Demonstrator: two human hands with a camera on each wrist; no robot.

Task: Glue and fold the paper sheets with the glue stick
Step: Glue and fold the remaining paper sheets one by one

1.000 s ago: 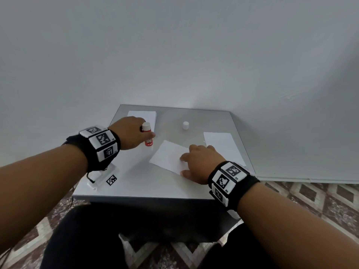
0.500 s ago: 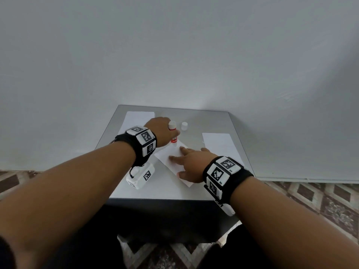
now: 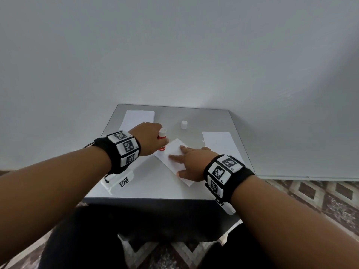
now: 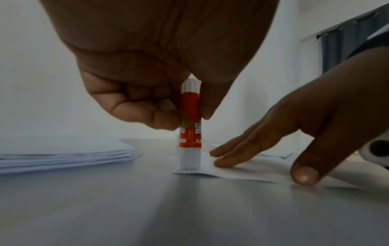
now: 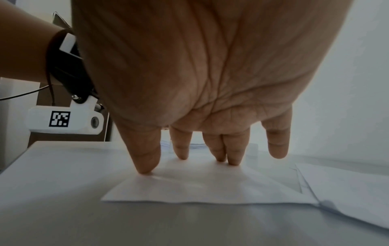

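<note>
On the grey tabletop (image 3: 147, 187), the left hand (image 3: 147, 137) grips an upright red-and-white glue stick (image 4: 189, 126) on a white paper sheet (image 3: 172, 152); the right hand (image 3: 191, 164) presses it, fingers flat.

Grey table (image 3: 136, 191), white wall (image 3: 174, 45), patterned floor (image 3: 320, 195)

A red-and-white glue stick (image 4: 189, 126) stands upright, tip down on a white sheet's (image 3: 174, 159) corner. The sheet lies flat on the surface.

table (image 3: 136, 191) lower centre | paper stack (image 3: 138, 119) upper left on it | cap (image 3: 184, 124) top centre | sheet (image 3: 171, 158) centre | second sheet (image 3: 219, 142) right
</note>
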